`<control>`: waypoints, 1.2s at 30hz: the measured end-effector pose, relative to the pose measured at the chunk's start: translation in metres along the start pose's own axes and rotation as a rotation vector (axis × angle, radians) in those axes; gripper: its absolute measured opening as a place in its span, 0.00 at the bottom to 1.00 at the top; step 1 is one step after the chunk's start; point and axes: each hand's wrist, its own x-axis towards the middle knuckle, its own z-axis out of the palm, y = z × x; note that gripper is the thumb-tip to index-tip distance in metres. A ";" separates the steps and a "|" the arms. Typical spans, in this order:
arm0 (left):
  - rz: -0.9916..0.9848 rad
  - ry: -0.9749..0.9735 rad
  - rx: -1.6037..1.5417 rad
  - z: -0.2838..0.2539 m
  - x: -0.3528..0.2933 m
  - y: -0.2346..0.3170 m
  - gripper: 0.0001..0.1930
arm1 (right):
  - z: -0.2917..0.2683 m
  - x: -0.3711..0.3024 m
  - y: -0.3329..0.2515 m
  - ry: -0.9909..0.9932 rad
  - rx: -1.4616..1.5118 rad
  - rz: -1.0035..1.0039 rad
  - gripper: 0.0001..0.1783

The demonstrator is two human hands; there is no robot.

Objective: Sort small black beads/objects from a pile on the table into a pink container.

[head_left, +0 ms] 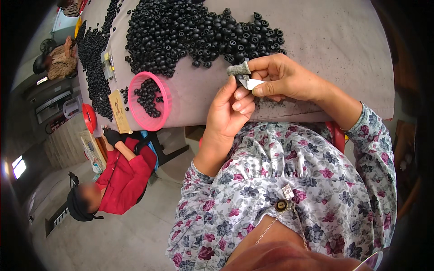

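Observation:
My left hand [233, 106] is closed, its thumb and fingers pinching a small black round part [245, 77] that is mostly hidden. My right hand [289, 80] grips a small blade [243, 83] by its white wrapped end [255, 84], with the metal tip against the part. A grey cloth finger sleeve [238, 69] covers the tip of my right index finger. Just beyond both hands, a big heap of black round parts [194, 31] with hollow centres spreads over the table [325, 40]. Black crumbs lie under my right hand.
Left of my hands stands a pink basket [168, 108] holding several black parts. Farther left are a tan box [119, 110] and a heap of smaller black pieces [97, 77]. A person in red [126, 180] works at the table's left; another person [61, 61] is farther off.

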 end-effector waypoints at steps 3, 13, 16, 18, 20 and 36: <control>0.004 0.002 0.017 0.001 -0.001 0.000 0.13 | 0.000 0.000 0.000 -0.003 -0.009 -0.005 0.24; 0.103 0.071 0.078 0.005 -0.005 -0.008 0.13 | 0.000 0.001 0.003 -0.025 0.044 0.000 0.17; 0.113 0.065 0.090 0.008 -0.005 -0.008 0.13 | 0.000 0.000 0.003 -0.020 0.062 0.003 0.17; 0.113 0.056 0.108 0.007 -0.005 -0.008 0.13 | 0.000 0.000 0.006 -0.012 0.061 0.004 0.17; 0.124 0.056 0.135 0.008 -0.005 -0.008 0.13 | 0.000 0.000 0.006 -0.002 0.073 0.010 0.17; 0.266 0.071 0.326 0.010 -0.005 -0.011 0.12 | 0.001 0.000 0.003 -0.002 0.043 -0.020 0.19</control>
